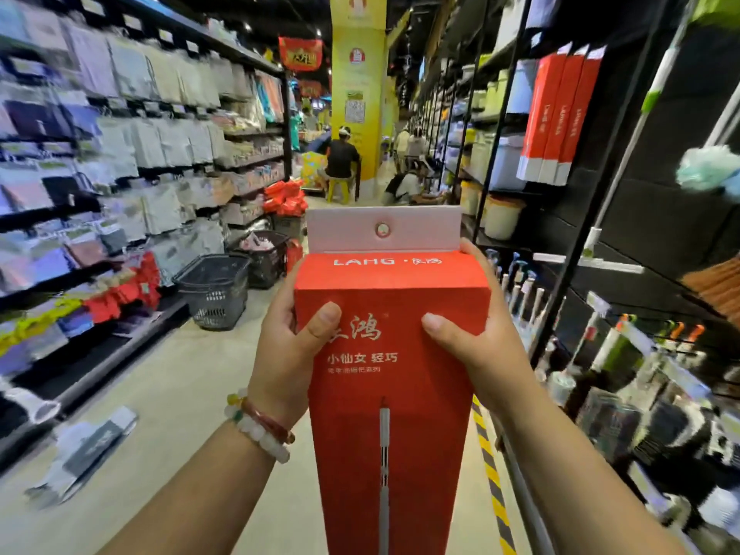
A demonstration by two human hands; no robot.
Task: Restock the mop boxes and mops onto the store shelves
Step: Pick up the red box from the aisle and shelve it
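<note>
The person holds a tall red mop box (390, 354) upright at centre frame, left hand (290, 346) and right hand (480, 346) each clamped round a top corner, thumbs on the front, probably to steady its length. Matching red boxes (558, 118) already stand on the upper-right shelf, its likely destination.

You grip a red mop box (390, 354) upright with your left hand (286, 350) and right hand (478, 346), shelves (560, 126) at your right.
</note>
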